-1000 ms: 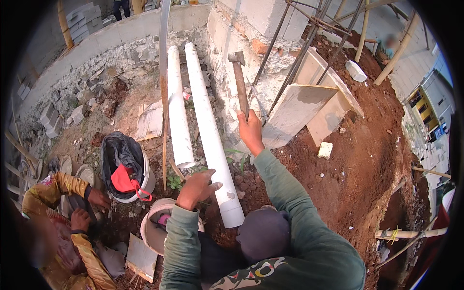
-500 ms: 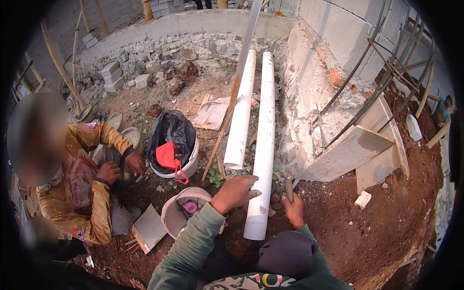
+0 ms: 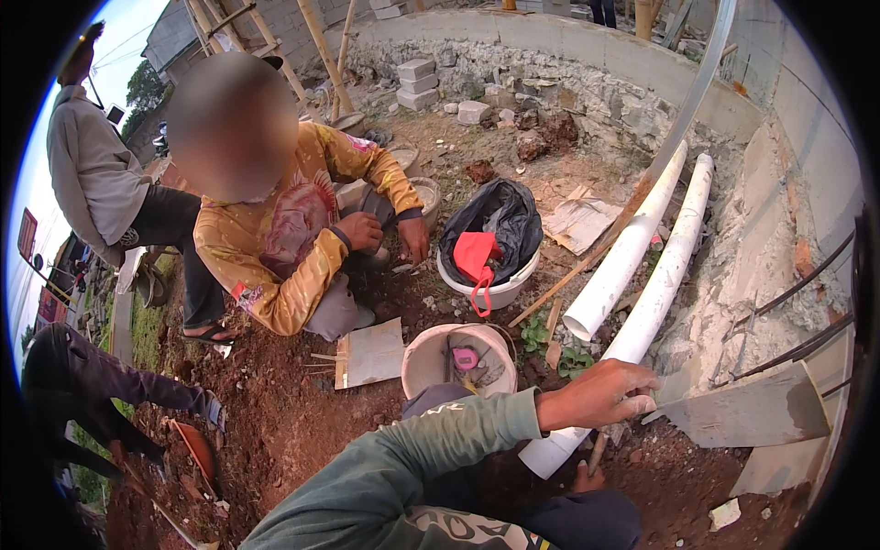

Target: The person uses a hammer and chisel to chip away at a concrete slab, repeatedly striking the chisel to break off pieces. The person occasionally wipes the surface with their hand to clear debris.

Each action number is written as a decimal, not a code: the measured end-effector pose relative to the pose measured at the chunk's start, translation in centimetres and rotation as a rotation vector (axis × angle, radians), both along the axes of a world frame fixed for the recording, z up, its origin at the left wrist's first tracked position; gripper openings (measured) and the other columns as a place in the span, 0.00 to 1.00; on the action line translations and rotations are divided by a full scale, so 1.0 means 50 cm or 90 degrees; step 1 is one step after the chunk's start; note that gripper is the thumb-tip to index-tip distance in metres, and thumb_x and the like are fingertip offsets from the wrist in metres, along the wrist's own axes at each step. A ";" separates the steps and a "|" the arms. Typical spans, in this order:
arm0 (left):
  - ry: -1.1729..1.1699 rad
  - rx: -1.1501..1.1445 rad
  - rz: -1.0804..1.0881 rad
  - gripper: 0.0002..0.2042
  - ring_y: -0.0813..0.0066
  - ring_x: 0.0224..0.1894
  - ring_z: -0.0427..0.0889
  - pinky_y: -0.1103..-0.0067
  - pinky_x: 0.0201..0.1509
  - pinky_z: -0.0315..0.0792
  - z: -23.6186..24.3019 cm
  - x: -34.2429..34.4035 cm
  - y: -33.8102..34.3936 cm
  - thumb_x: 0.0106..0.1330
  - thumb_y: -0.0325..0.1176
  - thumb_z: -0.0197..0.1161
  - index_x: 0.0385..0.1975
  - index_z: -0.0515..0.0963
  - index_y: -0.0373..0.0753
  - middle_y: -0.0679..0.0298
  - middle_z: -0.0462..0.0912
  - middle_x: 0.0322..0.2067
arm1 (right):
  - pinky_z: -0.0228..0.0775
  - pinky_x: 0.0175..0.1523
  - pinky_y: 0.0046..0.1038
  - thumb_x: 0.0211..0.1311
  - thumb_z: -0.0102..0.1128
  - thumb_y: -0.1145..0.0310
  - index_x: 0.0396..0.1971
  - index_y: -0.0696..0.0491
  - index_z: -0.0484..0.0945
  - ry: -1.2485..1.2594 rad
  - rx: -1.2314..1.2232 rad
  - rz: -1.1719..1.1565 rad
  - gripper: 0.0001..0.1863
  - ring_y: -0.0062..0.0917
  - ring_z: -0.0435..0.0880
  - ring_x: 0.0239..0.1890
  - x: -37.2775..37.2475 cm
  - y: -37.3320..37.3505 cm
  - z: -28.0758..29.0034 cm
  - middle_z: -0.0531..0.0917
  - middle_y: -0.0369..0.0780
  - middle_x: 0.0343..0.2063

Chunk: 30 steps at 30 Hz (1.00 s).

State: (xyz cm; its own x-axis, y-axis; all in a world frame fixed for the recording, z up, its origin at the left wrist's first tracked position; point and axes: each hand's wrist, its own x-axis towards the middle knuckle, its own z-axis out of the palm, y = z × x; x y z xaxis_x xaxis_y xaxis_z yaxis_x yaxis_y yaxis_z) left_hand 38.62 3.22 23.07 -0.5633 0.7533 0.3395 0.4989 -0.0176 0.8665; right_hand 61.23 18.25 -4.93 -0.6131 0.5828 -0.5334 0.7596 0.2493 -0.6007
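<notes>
Two white plastic pipes lie side by side on the soil, the left pipe point(image 3: 623, 247) shorter at its near end than the right pipe point(image 3: 655, 298). My left hand point(image 3: 596, 394) is over the near part of the right pipe, fingers loosely bent and apart, holding nothing I can see. Whether it touches the pipe I cannot tell. Low beside that pipe's near end, my right hand point(image 3: 588, 478) grips the wooden handle of a hand tool point(image 3: 598, 451). My left hand and the pipe partly hide the tool's head, and its exact kind is unclear.
Left of the pipes stand a bucket point(image 3: 417, 367) with a pink tape measure point(image 3: 465, 357) and a bucket lined with a black bag point(image 3: 504, 220) and red cloth. A co-worker in a patterned shirt point(image 3: 266, 266) crouches beside them. Bent rebar point(image 3: 797, 286) and a board point(image 3: 752, 411) are at right.
My view has swung left, bringing more people in at the left. My left hand has shifted over the right pipe and its fingers are more bent. My right hand keeps the tool.
</notes>
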 end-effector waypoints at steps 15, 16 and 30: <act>0.026 -0.117 -0.267 0.16 0.49 0.38 0.82 0.63 0.41 0.74 -0.087 0.092 0.027 0.58 0.37 0.66 0.38 0.77 0.30 0.50 0.81 0.31 | 0.73 0.42 0.37 0.64 0.60 0.56 0.45 0.57 0.78 0.002 0.282 0.162 0.20 0.37 0.83 0.36 0.054 0.072 0.101 0.82 0.46 0.33; 0.040 -0.141 -0.284 0.17 0.49 0.38 0.82 0.63 0.41 0.74 -0.089 0.098 0.026 0.59 0.38 0.65 0.39 0.77 0.30 0.50 0.81 0.32 | 0.73 0.42 0.37 0.64 0.60 0.56 0.45 0.57 0.78 0.018 0.299 0.179 0.19 0.37 0.83 0.36 0.037 0.076 0.128 0.82 0.46 0.33; 0.103 -0.183 -0.068 0.29 0.54 0.50 0.79 0.62 0.53 0.72 0.095 0.228 0.006 0.63 0.47 0.64 0.61 0.68 0.41 0.52 0.78 0.49 | 0.73 0.44 0.24 0.62 0.67 0.53 0.49 0.60 0.76 0.264 -0.192 0.170 0.26 0.19 0.79 0.37 -0.196 0.056 0.798 0.81 0.37 0.33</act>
State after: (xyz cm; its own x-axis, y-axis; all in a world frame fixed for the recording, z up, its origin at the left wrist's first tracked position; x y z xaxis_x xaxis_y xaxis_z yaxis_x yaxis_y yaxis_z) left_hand 50.03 3.50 27.82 -0.4320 0.8832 0.1823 0.6382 0.1566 0.7538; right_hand 51.42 21.06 34.95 -0.9110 0.2392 -0.3359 0.3801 0.1716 -0.9089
